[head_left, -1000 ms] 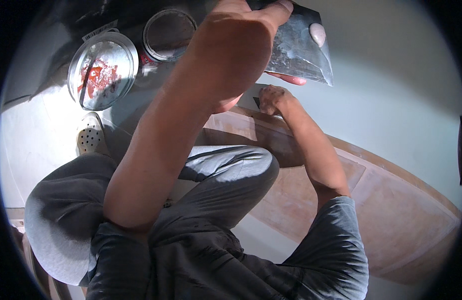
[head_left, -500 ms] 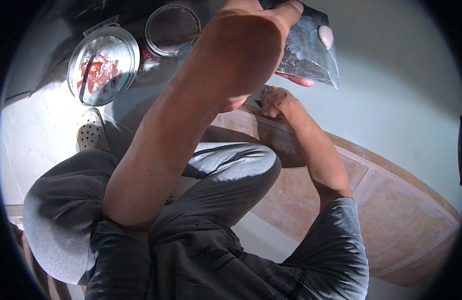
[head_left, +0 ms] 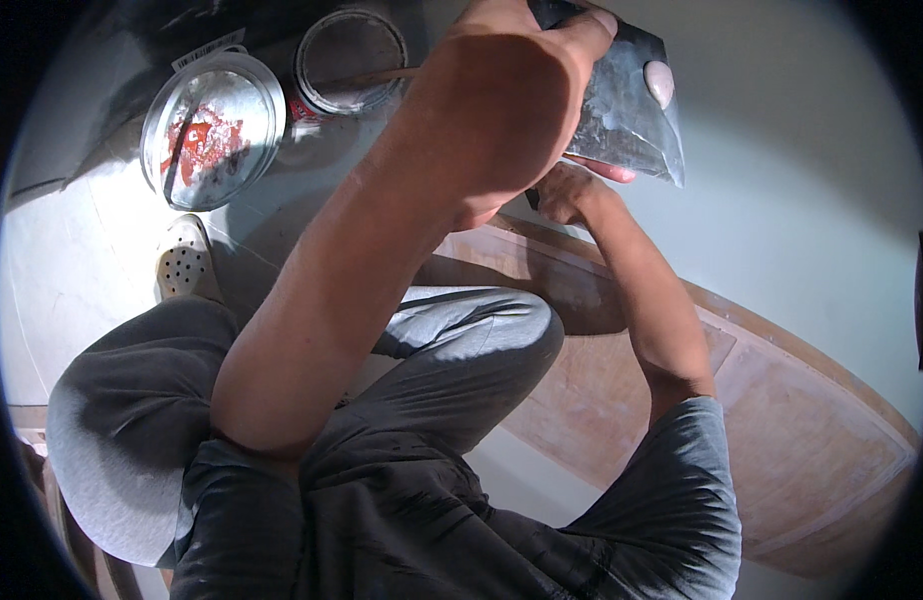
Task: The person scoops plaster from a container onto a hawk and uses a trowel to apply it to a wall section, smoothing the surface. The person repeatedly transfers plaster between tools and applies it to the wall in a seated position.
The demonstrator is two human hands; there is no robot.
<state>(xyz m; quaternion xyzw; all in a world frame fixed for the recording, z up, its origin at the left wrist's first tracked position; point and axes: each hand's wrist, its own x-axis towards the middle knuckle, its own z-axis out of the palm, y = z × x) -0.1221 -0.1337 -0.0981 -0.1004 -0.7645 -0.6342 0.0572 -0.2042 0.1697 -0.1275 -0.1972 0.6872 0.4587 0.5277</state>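
My left hand [head_left: 542, 65] grips a dark, smeared flat sheet [head_left: 622, 115] by its near left side, thumb on top and a fingertip showing below. A pale blob of paste [head_left: 660, 85] sits near the sheet's right edge. Just below the sheet, my right hand [head_left: 567, 192] is closed, knuckles up. A small dark piece [head_left: 533, 198] pokes out at its left side; the rest is hidden, so its kind cannot be told. Under this hand runs the curved edge of a wooden panel [head_left: 822, 430] with whitish smears.
At the upper left stands an open round can [head_left: 352, 60] with a thin stick [head_left: 387, 75] across it. Beside it lies a round silvery lid [head_left: 232, 180] smeared with orange-red. A pale perforated clog [head_left: 186, 262] is below. My bent knee [head_left: 502, 330] is close to the panel.
My right hand has moved up and slightly right, off the panel's edge toward the underside of the sheet. The left hand and sheet have shifted slightly right in view.
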